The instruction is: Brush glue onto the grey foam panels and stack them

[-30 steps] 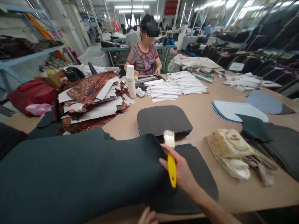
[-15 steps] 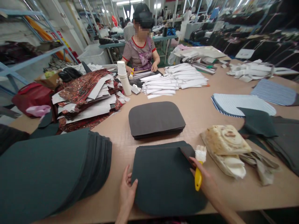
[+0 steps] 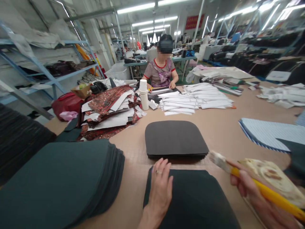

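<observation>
My left hand lies with its fingers stretched out over the far left corner of a dark green rounded panel. My right hand is closed round the yellow handle of a paintbrush. The brush's white-caked bristles point left, near the right corner of a stack of dark grey-brown rounded panels. That stack sits just beyond the green panel. Behind my right hand, and partly hidden by it, is a cream, stained block-like thing.
A tall stack of dark green panels stands at the left. Beyond it are patterned red fabric pieces and a white bottle-like cylinder. White strips lie before a seated co-worker. Striped blue pieces lie right.
My left hand has moved from the panel's left edge onto its far corner. My right hand has left the panel and swung right with the paintbrush. The view has tilted up.
</observation>
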### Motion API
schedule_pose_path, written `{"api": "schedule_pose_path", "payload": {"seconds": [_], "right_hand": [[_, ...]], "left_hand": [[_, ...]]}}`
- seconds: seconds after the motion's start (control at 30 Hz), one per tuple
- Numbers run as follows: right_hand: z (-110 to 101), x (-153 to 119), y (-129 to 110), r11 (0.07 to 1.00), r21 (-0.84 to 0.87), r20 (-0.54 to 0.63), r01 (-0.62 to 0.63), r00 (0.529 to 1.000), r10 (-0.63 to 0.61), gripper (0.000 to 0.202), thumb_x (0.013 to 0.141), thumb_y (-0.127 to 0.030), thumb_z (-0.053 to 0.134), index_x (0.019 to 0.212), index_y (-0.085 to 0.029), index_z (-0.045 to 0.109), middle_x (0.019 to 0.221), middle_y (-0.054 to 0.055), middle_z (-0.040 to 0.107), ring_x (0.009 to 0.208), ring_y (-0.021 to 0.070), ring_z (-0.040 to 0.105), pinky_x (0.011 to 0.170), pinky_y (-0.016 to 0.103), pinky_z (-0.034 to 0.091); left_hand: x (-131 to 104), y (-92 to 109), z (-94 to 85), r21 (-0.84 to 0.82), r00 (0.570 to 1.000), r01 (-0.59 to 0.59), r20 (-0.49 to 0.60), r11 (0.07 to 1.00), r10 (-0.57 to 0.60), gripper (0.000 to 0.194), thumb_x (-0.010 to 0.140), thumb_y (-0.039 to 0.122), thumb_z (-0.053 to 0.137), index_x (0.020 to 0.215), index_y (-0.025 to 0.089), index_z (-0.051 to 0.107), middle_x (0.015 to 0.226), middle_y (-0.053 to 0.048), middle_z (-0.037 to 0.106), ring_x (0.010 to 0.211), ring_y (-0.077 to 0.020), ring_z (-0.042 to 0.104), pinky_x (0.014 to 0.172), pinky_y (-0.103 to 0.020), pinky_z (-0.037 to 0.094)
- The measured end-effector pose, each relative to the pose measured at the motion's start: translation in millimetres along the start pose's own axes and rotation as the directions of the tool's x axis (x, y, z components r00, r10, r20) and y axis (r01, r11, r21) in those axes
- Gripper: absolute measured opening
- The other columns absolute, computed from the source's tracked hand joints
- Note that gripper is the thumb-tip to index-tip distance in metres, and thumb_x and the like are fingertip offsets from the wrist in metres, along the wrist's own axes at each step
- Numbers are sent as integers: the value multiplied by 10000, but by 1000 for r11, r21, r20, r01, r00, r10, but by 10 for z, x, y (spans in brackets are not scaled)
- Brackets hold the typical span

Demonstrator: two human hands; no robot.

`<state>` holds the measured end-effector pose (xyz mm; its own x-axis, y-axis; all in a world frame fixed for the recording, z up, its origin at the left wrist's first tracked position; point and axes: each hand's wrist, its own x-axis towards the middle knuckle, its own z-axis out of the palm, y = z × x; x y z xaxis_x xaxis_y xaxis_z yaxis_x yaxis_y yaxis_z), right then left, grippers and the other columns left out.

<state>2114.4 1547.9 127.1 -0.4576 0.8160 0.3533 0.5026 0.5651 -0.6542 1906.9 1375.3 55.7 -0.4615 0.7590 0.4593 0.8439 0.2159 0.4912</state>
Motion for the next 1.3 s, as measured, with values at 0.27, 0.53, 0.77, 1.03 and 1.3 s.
{"api": "schedule_pose_path", "payload": {"seconds": [0.27,0.53,0.77,1.03,1.3], "right_hand": [[1098,1045,-1209,814,555,481,-170,864,-148,475,750,-525,626,1066,-170,640,595,-17,587,483,109,517,508,257,472],[1745,1042,-1442,853,511,737,-102,563,-374,244,751,-381,640,890,-184,671,820,30,677,754,161,620,710,291,519],[2232,1555,-1465,843,537,629,-2,667,-399,262,747,-422,633,828,-174,655,772,15,643,711,146,587,699,280,489],[2339,1732,-1376,871,489,714,-42,593,-372,264,713,-430,662,786,-177,677,703,16,637,627,137,563,589,250,460],[2607,2442,-1170,876,475,397,83,868,-298,314,732,-466,592,755,-154,616,641,5,567,588,127,490,589,269,406]], "left_hand": [[934,-286,434,135,981,-61,190,989,34,401,832,325,576,1221,240,524,1294,-85,547,1211,-306,475,1027,-561,368],[942,-406,805,131,965,10,259,991,-44,459,825,85,473,1282,123,483,1334,-155,508,1237,-325,458,1019,-509,410],[897,-438,550,-10,962,-34,271,999,36,448,850,281,545,1291,267,467,1410,-71,442,1337,-323,320,1088,-565,298],[922,-449,432,-126,933,22,360,992,25,415,904,326,441,1304,216,458,1444,-123,377,1359,-349,228,1075,-610,275],[895,-459,428,-114,955,8,297,993,26,435,904,306,433,1333,236,428,1472,-95,333,1370,-332,193,1083,-602,289]]}}
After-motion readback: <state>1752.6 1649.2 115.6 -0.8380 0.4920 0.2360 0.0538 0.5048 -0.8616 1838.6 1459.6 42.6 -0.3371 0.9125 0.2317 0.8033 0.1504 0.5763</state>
